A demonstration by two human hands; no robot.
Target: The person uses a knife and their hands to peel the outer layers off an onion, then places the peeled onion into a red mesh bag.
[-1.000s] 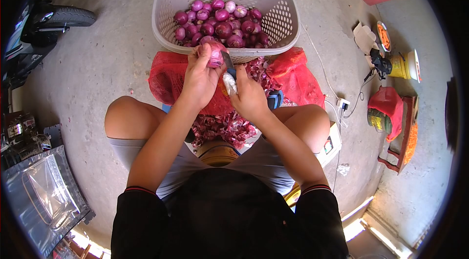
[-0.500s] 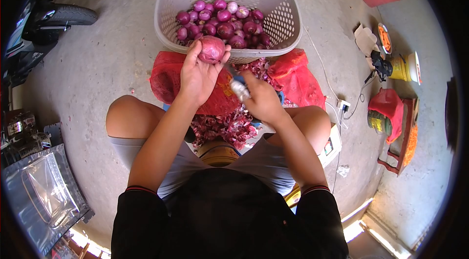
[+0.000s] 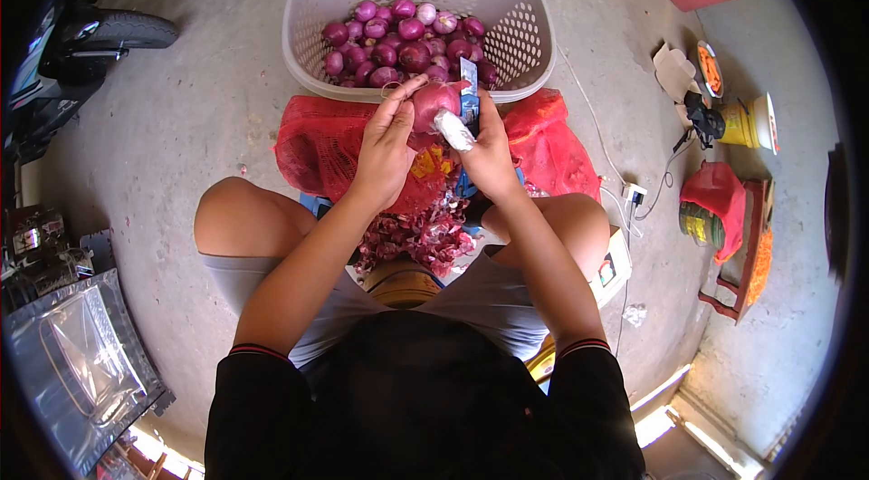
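Observation:
A large red onion [image 3: 435, 107] with papery skin is held in my left hand [image 3: 387, 147], whose fingers curl round its left side. My right hand [image 3: 490, 152] grips a small knife [image 3: 468, 92] with a pale blade and blue parts, upright against the onion's right side. A white wrapping covers my right thumb, which presses on the onion's lower front. Just beyond both hands stands a grey plastic basket [image 3: 301, 74] with many purple onions [image 3: 415, 57] in it. Below my hands lies a heap of loose onion skins [image 3: 421, 235].
Red mesh sacks [image 3: 312, 145] lie on both sides under the basket's near edge. A white power strip [image 3: 634, 195] with cables lies on the floor to the right. Farther right are a yellow bucket [image 3: 742, 125] and a wooden stool [image 3: 749, 249]. A motorcycle wheel [image 3: 127, 29] stands at left.
My right hand has moved up and brought the knife against the onion. My left hand has shifted right and lower, turning the onion toward the knife.

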